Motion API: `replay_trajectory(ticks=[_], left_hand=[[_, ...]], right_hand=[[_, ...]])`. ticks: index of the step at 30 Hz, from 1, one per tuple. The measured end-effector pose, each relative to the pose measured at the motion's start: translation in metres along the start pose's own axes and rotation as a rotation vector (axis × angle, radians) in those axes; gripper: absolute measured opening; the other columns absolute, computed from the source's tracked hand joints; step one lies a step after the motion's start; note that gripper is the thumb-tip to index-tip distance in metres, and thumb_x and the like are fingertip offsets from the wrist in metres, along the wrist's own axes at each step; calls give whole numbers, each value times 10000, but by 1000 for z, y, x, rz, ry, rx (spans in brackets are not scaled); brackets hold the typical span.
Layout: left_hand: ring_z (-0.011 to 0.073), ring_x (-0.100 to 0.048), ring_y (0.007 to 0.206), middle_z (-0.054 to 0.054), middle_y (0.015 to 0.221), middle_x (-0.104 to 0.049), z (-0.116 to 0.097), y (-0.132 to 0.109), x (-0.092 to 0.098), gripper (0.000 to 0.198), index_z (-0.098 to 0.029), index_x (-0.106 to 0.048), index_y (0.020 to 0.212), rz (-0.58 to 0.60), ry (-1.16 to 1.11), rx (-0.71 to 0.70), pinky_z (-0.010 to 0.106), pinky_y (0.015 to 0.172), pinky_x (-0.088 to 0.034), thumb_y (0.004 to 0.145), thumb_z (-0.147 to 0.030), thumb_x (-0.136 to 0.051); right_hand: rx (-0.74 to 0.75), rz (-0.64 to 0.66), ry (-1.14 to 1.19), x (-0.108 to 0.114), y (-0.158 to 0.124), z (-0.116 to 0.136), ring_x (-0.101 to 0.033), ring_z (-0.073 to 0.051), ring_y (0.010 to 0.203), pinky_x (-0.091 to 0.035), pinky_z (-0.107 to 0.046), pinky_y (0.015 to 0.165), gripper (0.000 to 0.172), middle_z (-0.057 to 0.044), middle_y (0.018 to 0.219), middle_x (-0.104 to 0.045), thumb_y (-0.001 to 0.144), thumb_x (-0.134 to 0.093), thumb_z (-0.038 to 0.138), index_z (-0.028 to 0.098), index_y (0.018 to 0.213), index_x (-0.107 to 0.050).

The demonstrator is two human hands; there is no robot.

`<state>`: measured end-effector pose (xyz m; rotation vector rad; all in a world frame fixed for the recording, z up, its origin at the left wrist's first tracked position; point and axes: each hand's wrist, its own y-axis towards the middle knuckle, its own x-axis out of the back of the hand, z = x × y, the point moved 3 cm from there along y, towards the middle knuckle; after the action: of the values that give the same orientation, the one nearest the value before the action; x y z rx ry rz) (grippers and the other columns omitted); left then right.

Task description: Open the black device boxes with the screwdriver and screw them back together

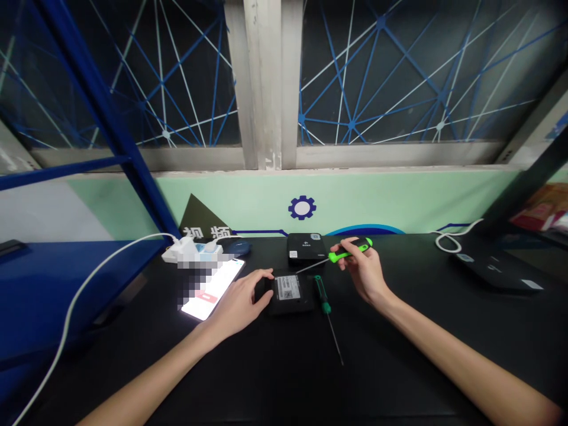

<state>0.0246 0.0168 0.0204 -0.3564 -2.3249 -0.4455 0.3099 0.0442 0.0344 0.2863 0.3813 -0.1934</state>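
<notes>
A flat black box point(290, 305) with a white printed label point(289, 287) lies on the black table in front of me. My left hand point(242, 299) grips its left side, the index finger at the far corner and the thumb at the near part of that edge. In my right hand point(361, 266) is a screwdriver point(350, 251) with a bright green and black handle. Its thin shaft slants down to the left, the tip at the box's far edge; contact there is too small to make out. A second, dark green screwdriver point(323, 294) lies just right of the box.
A lit phone point(215, 290) lies left of my left hand. Behind it are a white power strip point(171, 255) with plugs and a dark blue mouse point(237, 247). Another black box point(306, 247) stands behind, a third black device point(497, 272) at right. A white cable point(71, 307) runs along the left.
</notes>
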Motion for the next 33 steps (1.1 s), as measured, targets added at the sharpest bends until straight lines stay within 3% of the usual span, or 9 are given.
replay_trajectory(ticks=[9,11,13,15,17,22,25,29,33], left_hand=[[96,-486,461,68,1398,-593,2,3,0,278,-287,-663,1153,6,-33,10,278,516,-405,918,-413,-584],[101,-509,483,72,1276,-663,2,3,1,267,-270,-661,1131,-11,-73,29,267,527,-411,926,-421,-579],[135,-564,545,55,990,-725,3,3,2,272,-246,-655,1110,-34,-145,63,256,549,-427,944,-439,-559],[164,-600,608,24,757,-673,3,3,4,280,-223,-659,1056,-50,-226,87,250,567,-442,956,-458,-543],[162,-596,631,23,736,-647,2,4,4,294,-202,-665,968,-27,-317,93,241,558,-442,956,-468,-541],[130,-543,589,31,736,-627,-5,6,0,338,-167,-620,803,98,-573,172,225,520,-414,946,-464,-546],[115,-484,546,-5,636,-538,-7,6,2,351,-178,-542,714,86,-721,257,222,512,-388,935,-451,-550],[83,-299,471,-60,561,-346,-5,6,3,388,-204,-384,642,80,-950,353,215,458,-285,915,-420,-556],[81,-216,477,-69,567,-282,-2,7,1,408,-209,-329,629,111,-1083,425,220,452,-257,893,-397,-578]], right_hand=[[-111,79,-4,-9,-10,-11,-636,-115,560,-528,-211,506,288,-63,789,-745,727,-848,365,148,793,-670],[-122,71,19,-8,-9,-12,-641,-120,575,-526,-207,502,287,-62,788,-742,725,-851,361,150,787,-667],[-130,53,50,-6,-7,-11,-642,-125,587,-517,-205,493,283,-62,782,-742,720,-854,355,153,774,-664],[-137,38,80,-5,-6,-9,-630,-124,572,-508,-210,484,276,-64,772,-743,717,-852,346,156,760,-658],[-143,33,100,-4,-4,-7,-603,-113,530,-497,-214,472,265,-62,754,-741,725,-841,337,158,747,-647],[-171,34,117,-2,-2,-5,-553,-94,464,-456,-208,438,241,-52,708,-728,758,-786,335,163,726,-621],[-182,30,112,-2,-3,-4,-527,-89,432,-427,-206,411,217,-43,672,-713,752,-750,320,170,700,-603],[-174,14,84,-2,-3,-1,-487,-79,383,-390,-203,381,197,-35,632,-698,728,-720,302,175,670,-581],[-171,11,70,-2,-4,0,-486,-84,380,-385,-208,378,196,-34,625,-695,710,-715,300,182,656,-568]])
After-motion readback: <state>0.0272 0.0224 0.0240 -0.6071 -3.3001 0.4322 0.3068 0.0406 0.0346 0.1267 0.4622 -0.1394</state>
